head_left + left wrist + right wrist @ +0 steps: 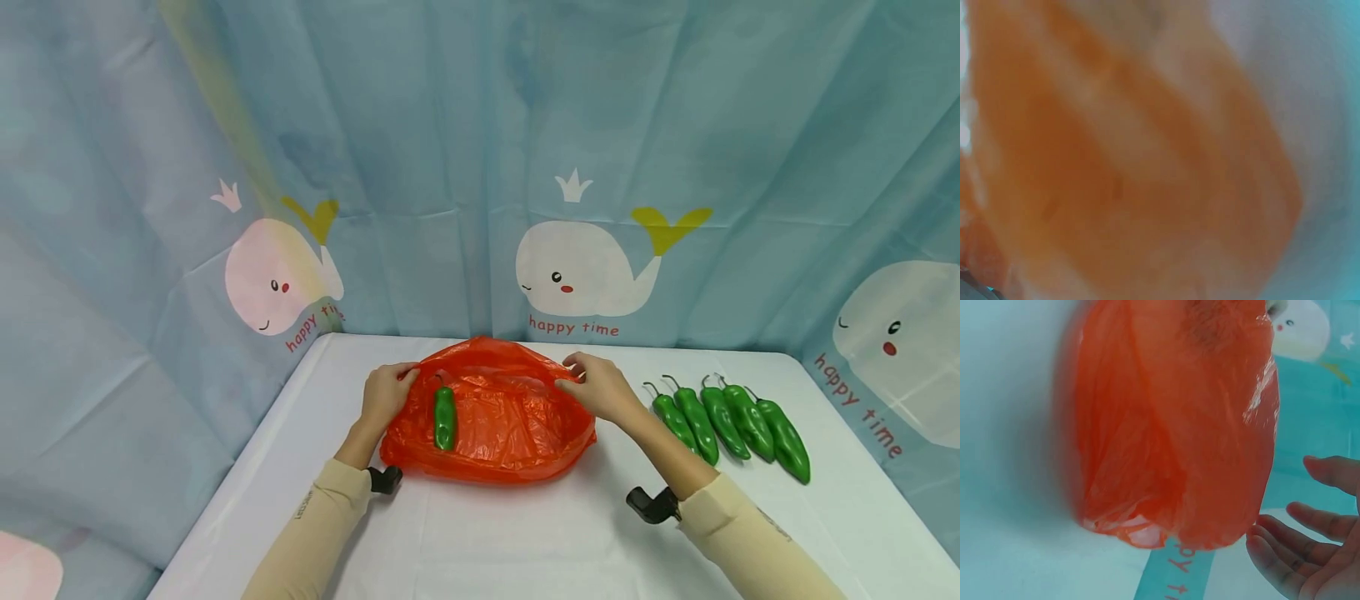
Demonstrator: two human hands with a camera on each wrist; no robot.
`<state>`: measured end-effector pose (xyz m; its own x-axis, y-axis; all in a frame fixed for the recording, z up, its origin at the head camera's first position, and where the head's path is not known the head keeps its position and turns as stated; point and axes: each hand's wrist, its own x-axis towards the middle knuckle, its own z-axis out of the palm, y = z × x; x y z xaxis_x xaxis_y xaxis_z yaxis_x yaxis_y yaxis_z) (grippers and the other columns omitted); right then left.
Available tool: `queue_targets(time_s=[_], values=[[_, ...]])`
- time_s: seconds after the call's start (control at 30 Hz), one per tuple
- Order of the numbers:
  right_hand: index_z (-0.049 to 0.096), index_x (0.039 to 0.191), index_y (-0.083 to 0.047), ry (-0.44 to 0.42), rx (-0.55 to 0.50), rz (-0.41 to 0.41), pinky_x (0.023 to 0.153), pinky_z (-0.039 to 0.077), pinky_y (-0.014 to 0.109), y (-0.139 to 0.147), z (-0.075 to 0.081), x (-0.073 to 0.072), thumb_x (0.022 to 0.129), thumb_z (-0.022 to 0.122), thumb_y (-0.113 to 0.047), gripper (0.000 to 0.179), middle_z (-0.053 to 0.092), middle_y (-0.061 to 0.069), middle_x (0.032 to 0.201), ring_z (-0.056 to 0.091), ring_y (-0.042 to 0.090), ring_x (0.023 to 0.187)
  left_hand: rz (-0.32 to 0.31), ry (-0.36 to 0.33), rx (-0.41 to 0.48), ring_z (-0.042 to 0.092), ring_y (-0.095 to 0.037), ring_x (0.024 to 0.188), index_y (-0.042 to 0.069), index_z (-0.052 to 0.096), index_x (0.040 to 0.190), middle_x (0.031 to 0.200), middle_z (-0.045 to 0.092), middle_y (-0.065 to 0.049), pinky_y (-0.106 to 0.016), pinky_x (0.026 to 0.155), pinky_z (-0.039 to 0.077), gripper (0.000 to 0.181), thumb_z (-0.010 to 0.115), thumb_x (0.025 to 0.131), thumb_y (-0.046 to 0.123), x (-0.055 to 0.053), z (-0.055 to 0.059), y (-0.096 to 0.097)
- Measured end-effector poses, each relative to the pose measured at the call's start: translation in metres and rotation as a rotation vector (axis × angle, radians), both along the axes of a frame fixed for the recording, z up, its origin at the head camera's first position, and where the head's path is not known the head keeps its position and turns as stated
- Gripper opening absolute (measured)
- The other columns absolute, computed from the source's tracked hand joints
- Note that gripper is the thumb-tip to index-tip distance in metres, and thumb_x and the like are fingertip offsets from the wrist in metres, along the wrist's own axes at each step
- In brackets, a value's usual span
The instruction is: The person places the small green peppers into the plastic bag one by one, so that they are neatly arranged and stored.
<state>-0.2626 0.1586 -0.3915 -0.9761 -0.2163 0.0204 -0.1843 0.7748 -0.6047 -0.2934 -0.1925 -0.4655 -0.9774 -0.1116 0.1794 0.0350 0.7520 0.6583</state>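
Left hand: I see my left hand (384, 392) at the bag's left edge, thumb and fingertips pinching the rim; my left wrist view is mostly an orange blur and adds little.
Right hand: my right hand (598, 385) is at the bag's far right rim, fingers loose and spread, thumb apart from them; in my right wrist view the fingertips are right at the bag's edge, and I cannot tell how firmly they touch.
Bag: the red bag (517, 473) sits between the hands on the far half of the table (480, 542), its mouth spread wide, the thin plastic creased.
Pepper in bag: one green pepper (445, 421) shows inside, at the left, stem to the far side.
Peppers outside: five peppers (725, 425) lie in a row on the table, right of the bag, stems far; my right forearm partly covers the leftmost ones.
Sleeves: cream sleeves (315, 533) reach in from the near side, a black device (654, 505) at each wrist.
Backdrop: a blue curtain (450, 167) hangs beyond the table, printed with pale whales (577, 271) and red "happy time" lettering.
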Motion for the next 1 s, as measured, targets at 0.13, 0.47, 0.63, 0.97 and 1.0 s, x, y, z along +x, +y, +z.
queue_targets(time_s=[0.13, 0.47, 0.63, 0.97, 1.0], values=[[0.060, 0.123, 0.001, 0.014, 0.014, -0.001, 0.073, 0.060, 0.037, 0.007, 0.000, 0.002, 0.090, 0.068, -0.023, 0.041, 0.066, 0.021, 0.113, 0.064, 0.030, 0.096, -0.003, 0.005, -0.005, 0.065, -0.035, 0.108, 0.005, 0.069, 0.120, 0.117, 0.070, -0.016, -0.048, 0.096, 0.053, 0.031, 0.059, 0.097, 0.023, 0.000, 0.000, 0.000], [0.060, 0.122, 0.002, 0.028, 0.030, -0.022, 0.073, 0.059, 0.039, 0.027, -0.004, 0.004, 0.090, 0.067, -0.024, 0.042, 0.067, 0.023, 0.112, 0.063, 0.034, 0.099, -0.003, 0.015, -0.009, 0.066, -0.035, 0.106, 0.004, 0.070, 0.119, 0.115, 0.071, -0.016, -0.047, 0.094, 0.054, 0.031, 0.059, 0.097, 0.024, -0.002, 0.000, 0.000], [0.060, 0.121, 0.002, 0.022, 0.025, -0.039, 0.071, 0.060, 0.038, 0.034, -0.008, 0.005, 0.090, 0.068, -0.023, 0.041, 0.067, 0.023, 0.111, 0.064, 0.034, 0.097, 0.000, 0.008, -0.006, 0.065, -0.035, 0.106, 0.004, 0.070, 0.119, 0.116, 0.071, -0.016, -0.048, 0.095, 0.054, 0.031, 0.059, 0.097, 0.023, -0.001, -0.001, -0.001], [0.060, 0.120, 0.004, 0.054, 0.029, -0.049, 0.074, 0.059, 0.041, 0.048, -0.014, 0.008, 0.091, 0.067, -0.024, 0.041, 0.067, 0.025, 0.110, 0.065, 0.035, 0.096, 0.012, 0.020, 0.010, 0.066, -0.034, 0.105, 0.005, 0.070, 0.118, 0.115, 0.071, -0.016, -0.047, 0.095, 0.054, 0.030, 0.060, 0.097, 0.024, 0.000, 0.000, 0.001], [0.060, 0.120, 0.004, 0.055, 0.028, -0.050, 0.075, 0.059, 0.041, 0.049, -0.014, 0.009, 0.091, 0.067, -0.024, 0.041, 0.067, 0.025, 0.110, 0.065, 0.035, 0.096, 0.013, 0.022, 0.008, 0.066, -0.034, 0.106, 0.005, 0.070, 0.118, 0.115, 0.071, -0.016, -0.048, 0.095, 0.054, 0.030, 0.060, 0.097, 0.023, 0.000, -0.001, 0.001]])
